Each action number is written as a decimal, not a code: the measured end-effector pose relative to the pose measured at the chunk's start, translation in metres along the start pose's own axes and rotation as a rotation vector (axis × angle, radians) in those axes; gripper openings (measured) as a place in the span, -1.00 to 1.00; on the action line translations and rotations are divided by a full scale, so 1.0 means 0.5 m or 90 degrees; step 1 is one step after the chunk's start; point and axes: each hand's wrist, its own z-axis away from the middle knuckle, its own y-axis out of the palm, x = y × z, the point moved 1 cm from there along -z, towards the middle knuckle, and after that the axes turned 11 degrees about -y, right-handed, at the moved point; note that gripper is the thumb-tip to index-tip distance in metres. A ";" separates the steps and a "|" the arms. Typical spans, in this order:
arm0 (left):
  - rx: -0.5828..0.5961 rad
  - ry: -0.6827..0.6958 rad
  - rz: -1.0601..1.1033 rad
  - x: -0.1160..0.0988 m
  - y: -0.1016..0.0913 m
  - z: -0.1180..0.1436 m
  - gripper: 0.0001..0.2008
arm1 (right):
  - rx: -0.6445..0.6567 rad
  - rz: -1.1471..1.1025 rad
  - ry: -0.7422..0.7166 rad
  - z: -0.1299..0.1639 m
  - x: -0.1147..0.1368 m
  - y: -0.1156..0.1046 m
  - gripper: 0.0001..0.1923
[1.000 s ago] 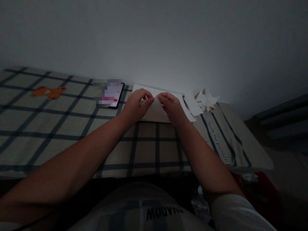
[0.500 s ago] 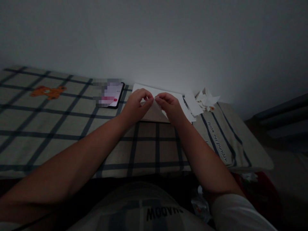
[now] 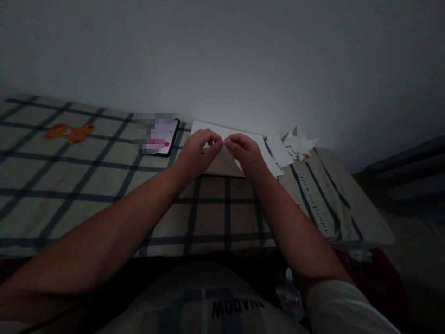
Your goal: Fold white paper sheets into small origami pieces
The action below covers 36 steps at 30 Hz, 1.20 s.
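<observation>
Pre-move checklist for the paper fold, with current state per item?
1. Left hand pinches the folded paper: ok.
2. Right hand pinches it too, fingertips meeting at the top point: ok.
3. Paper rests over the white sheet, not the bare cloth: ok.
4. Crease alignment: cannot tell, too dim.
5. Phone apart from the hands: ok.
6. Paper scraps apart on the right: ok.

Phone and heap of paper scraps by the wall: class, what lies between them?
In the head view, between the phone and paper scraps lie a white sheet and both hands, left hand and right hand, pinching folded paper.
</observation>
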 end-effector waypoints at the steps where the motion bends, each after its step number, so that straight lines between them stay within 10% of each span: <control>1: 0.007 -0.002 -0.004 -0.001 0.000 0.000 -0.83 | 0.001 0.004 0.000 0.000 -0.001 0.000 -0.57; 24: 0.064 -0.108 0.054 0.000 0.007 -0.005 -0.76 | 0.049 0.129 -0.140 0.002 0.016 0.002 -0.59; 36: 0.033 -0.123 0.082 0.002 0.003 -0.003 -0.85 | 0.026 0.018 -0.037 -0.003 0.001 -0.006 -0.60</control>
